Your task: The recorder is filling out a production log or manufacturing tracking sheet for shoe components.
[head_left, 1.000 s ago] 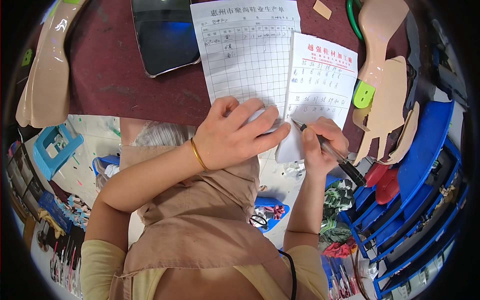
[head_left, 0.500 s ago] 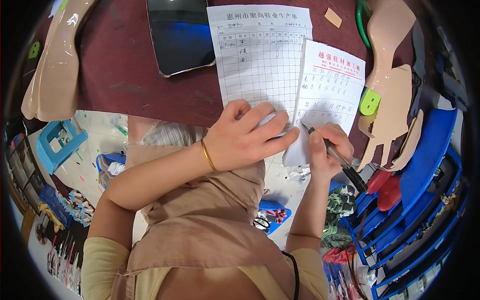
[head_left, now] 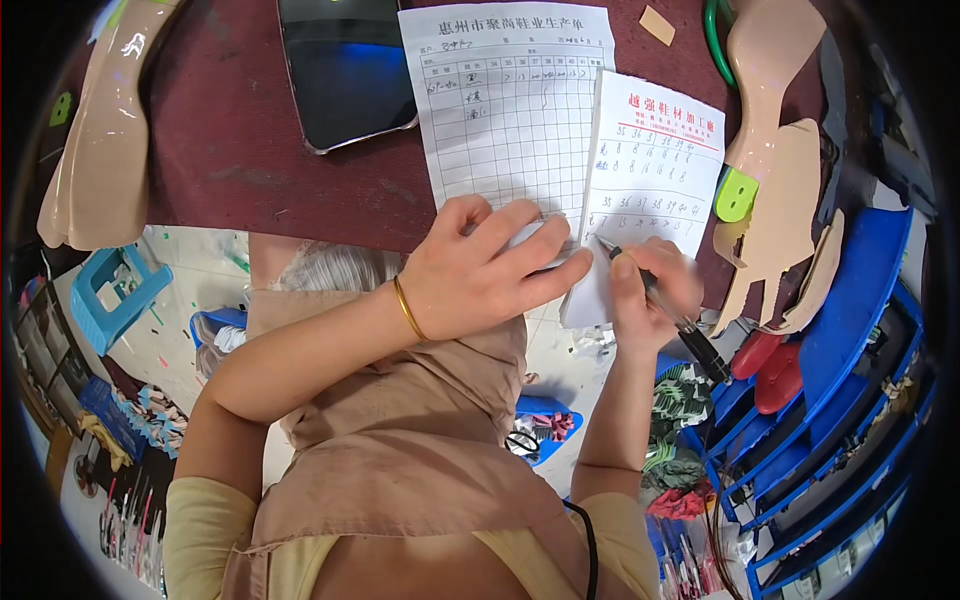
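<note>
My right hand (head_left: 652, 290) is closed around a black-and-clear pen (head_left: 686, 330), its tip touching a notepad (head_left: 655, 190). This white pad has a red printed heading and rows of handwriting. With fingers bent and spread, my left hand (head_left: 495, 265) presses on the lower end of a gridded paper form (head_left: 500, 150) and reaches the pad's left edge; its thumb is hidden. The form lies left of the pad, partly under it, with handwriting in its upper rows.
A dark phone (head_left: 345, 75) lies left of the form on the maroon table (head_left: 220, 150). Beige foot-shaped forms (head_left: 100, 150) lie far left; another (head_left: 770, 80) is at right above beige cut pieces (head_left: 780, 200) and a green tag (head_left: 737, 195). Blue racks (head_left: 850, 340) stand at right.
The pen tip has shifted slightly up and left on the pad. The whole view has moved a little; my left hand stays on the papers.
</note>
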The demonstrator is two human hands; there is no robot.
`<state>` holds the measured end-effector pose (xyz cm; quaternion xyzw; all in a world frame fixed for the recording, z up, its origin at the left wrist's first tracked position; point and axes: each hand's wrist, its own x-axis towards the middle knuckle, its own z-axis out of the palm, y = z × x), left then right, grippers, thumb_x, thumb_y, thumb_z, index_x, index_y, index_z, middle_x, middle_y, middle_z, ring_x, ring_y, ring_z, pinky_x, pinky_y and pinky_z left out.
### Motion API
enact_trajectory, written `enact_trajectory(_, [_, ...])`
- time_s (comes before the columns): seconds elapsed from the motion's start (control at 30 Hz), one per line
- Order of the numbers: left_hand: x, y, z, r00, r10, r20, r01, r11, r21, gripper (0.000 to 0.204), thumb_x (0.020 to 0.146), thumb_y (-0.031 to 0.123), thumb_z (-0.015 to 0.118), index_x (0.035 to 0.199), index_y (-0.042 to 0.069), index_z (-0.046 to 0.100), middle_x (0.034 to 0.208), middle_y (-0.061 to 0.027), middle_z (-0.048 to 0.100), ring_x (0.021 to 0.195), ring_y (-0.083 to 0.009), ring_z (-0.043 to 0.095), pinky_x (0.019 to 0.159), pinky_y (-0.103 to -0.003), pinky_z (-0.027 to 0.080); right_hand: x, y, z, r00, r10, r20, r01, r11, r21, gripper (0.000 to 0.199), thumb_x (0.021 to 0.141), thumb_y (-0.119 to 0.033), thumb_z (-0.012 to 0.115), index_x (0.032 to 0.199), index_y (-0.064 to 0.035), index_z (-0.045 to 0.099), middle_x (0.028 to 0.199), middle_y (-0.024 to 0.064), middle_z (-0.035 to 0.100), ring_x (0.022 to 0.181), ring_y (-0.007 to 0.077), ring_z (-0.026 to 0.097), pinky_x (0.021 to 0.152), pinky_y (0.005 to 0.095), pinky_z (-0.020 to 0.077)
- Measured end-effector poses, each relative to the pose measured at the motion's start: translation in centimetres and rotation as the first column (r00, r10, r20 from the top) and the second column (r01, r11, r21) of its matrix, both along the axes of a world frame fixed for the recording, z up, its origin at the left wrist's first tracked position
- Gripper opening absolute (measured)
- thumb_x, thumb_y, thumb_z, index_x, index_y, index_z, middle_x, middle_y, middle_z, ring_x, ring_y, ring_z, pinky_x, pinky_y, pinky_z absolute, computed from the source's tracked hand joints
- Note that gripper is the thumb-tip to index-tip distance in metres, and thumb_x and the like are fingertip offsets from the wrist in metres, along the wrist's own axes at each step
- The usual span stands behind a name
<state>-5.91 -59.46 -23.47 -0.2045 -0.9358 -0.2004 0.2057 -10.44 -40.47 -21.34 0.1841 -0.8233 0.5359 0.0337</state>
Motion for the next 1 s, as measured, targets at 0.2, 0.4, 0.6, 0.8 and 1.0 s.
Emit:
enact_trajectory(0.2, [0.03, 0.00, -0.05, 1.000, 0.001, -0.006, -0.001, 1.000, 0.004, 0.035, 0.070, 0.024, 0.060, 0.103, 0.034, 0.064, 0.103, 0.0075, 0.056, 0.091, -0.0115, 0.052, 0.072, -0.029, 0.034, 0.08, 0.05, 0.12, 1.000, 0.000, 0.003, 0.000, 1.000, 0.028, 0.013, 0.076, -0.005, 0.071, 0.079, 0.0005, 0.060, 0.062, 0.0081, 0.058, 0.051, 0.0121, 0.049, 0.045, 0.0235, 0.0364])
enact_trajectory(0.4, [0.03, -0.05, 0.01, 1.000, -0.001, -0.002, 0.001, 1.000, 0.001, 0.035, 0.070, 0.024, 0.060, 0.103, 0.034, 0.065, 0.103, 0.0075, 0.057, 0.092, -0.0115, 0.052, 0.072, -0.029, 0.034, -0.12, -0.11, -0.04, 1.000, 0.004, -0.019, -0.004, 1.000, -0.006, 0.013, 0.076, -0.005, 0.071, 0.079, 0.0003, 0.060, 0.062, 0.0075, 0.058, 0.051, 0.0113, 0.048, 0.045, 0.0228, 0.0357])
enact_trajectory(0.6, [0.01, -0.06, 0.07, 1.000, -0.003, 0.005, 0.003, 1.000, 0.006, 0.035, 0.070, 0.024, 0.060, 0.102, 0.034, 0.065, 0.103, 0.0075, 0.057, 0.092, -0.0116, 0.052, 0.071, -0.029, 0.035, -0.07, 0.01, 0.04, 1.000, 0.017, 0.005, -0.017, 1.000, 0.001, 0.011, 0.076, -0.004, 0.070, 0.079, 0.0005, 0.060, 0.061, 0.0068, 0.057, 0.050, 0.0106, 0.047, 0.045, 0.0224, 0.0354])
enact_trajectory(0.8, [0.02, -0.04, 0.07, 1.000, -0.004, 0.008, 0.004, 1.000, 0.002, 0.035, 0.070, 0.024, 0.060, 0.103, 0.034, 0.065, 0.103, 0.0075, 0.057, 0.092, -0.0116, 0.052, 0.071, -0.029, 0.035, -0.06, 0.14, -0.09, 1.000, 0.025, 0.008, -0.025, 0.999, -0.025, 0.011, 0.075, -0.002, 0.070, 0.079, 0.0006, 0.060, 0.060, 0.0068, 0.057, 0.050, 0.0105, 0.047, 0.045, 0.0224, 0.0357])
enact_trajectory(1.0, [0.06, 0.04, -0.02, 1.000, 0.005, 0.002, -0.005, 1.000, 0.006, 0.035, 0.069, 0.024, 0.060, 0.103, 0.033, 0.065, 0.103, 0.0075, 0.057, 0.091, -0.0117, 0.052, 0.071, -0.029, 0.035, -0.04, 0.02, 0.06, 1.000, 0.015, 0.011, -0.015, 1.000, -0.011, 0.012, 0.073, -0.001, 0.071, 0.078, 0.0000, 0.059, 0.058, 0.0063, 0.055, 0.048, 0.0106, 0.047, 0.044, 0.0225, 0.0352])
